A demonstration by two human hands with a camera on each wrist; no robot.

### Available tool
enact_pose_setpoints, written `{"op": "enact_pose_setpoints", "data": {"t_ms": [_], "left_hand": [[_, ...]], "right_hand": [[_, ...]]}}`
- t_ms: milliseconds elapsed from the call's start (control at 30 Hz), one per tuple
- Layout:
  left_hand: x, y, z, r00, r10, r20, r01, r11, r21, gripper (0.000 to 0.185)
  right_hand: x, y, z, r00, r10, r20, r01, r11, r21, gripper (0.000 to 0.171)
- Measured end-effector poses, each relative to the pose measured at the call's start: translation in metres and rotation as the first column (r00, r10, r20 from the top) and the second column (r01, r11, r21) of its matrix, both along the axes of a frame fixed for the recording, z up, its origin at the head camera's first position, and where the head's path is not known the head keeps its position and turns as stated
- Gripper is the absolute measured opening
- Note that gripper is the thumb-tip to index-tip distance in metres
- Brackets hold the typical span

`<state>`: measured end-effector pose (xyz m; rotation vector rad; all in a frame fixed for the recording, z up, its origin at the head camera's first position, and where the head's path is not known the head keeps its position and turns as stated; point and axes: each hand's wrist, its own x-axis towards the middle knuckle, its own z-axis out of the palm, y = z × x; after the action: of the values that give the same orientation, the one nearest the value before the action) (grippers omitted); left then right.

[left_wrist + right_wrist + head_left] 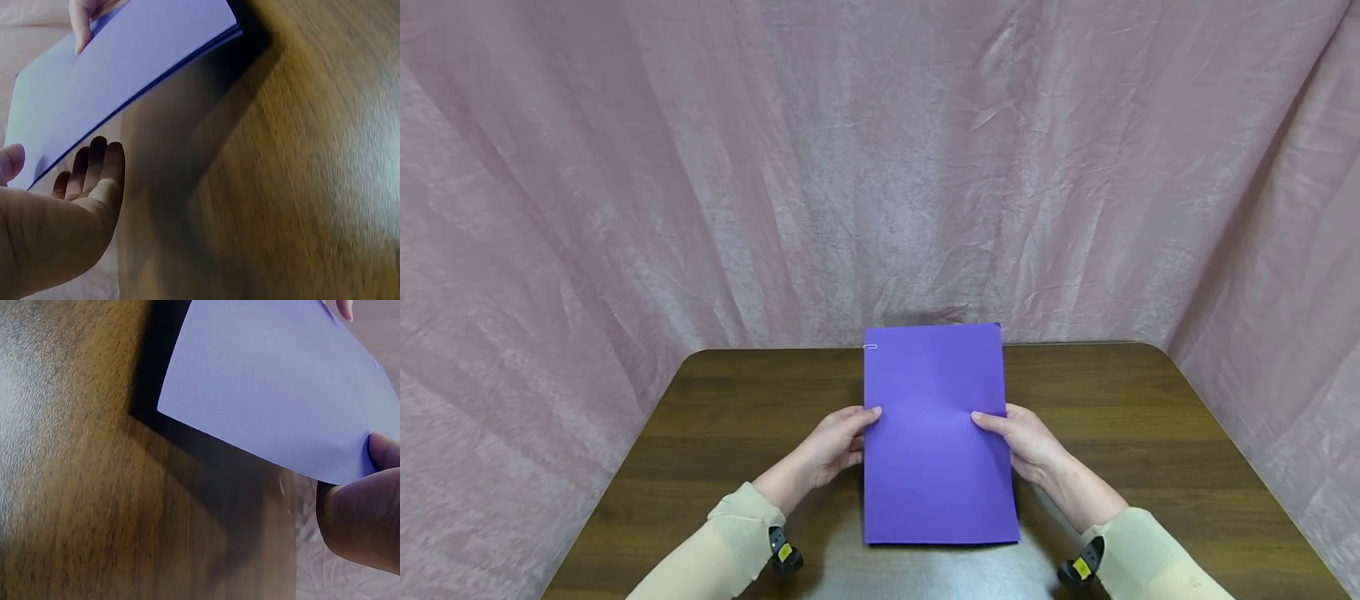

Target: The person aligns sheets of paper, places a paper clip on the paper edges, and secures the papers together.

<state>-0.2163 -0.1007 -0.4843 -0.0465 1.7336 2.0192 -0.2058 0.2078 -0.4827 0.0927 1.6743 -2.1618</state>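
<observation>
A person holds a purple sheet stack (934,433) in the lower middle of the head view, raised off the dark wooden table (737,417) so that a shadow falls beneath its lower edge. The left hand (835,446) grips the stack at its left edge, about halfway along, thumb laid over the top face and fingers curled underneath. The right hand (1026,446) grips the opposite edge at the same height, thumb likewise on top and fingers out of sight below. A small staple (870,347) sits at the upper left corner of the stack. In the left wrist view the stack (119,75) crosses the upper left of the frame, its edge showing more than one layer; the left hand's fingers (94,165) lie bent beneath it at lower left, the thumb tip at the far left edge, and the other hand's thumb shows at the top of the frame. In the right wrist view the stack (275,394) fills the upper right, clear of the table (81,487), with the right hand's thumb (381,450) pressed on its surface at the right edge. Cream sleeves (730,550) cover both forearms at the bottom of the head view. A pink crumpled curtain (700,167) hangs behind and to both sides of the table.
</observation>
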Motion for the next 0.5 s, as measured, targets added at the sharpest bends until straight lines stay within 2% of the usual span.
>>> {"op": "enact_pose_setpoints", "data": {"t_ms": [167, 400, 500], "left_hand": [[0.003, 0.006, 0.0, 1.0, -0.014, 0.008, 0.014, 0.999, 0.034, 0.047], [0.004, 0.011, -0.001, 0.998, -0.047, 0.05, 0.038, 0.987, 0.158, 0.039], [0.005, 0.013, -0.001, 0.997, -0.054, 0.062, 0.042, 0.983, 0.181, 0.035]], "right_hand": [[0.0, -0.001, 0.001, 1.0, 0.008, -0.007, -0.008, 1.0, 0.004, 0.019], [-0.001, -0.003, 0.001, 1.0, 0.008, -0.003, -0.008, 1.0, 0.014, 0.021], [-0.001, -0.004, 0.001, 1.0, 0.008, -0.002, -0.008, 1.0, 0.018, 0.02]]}}
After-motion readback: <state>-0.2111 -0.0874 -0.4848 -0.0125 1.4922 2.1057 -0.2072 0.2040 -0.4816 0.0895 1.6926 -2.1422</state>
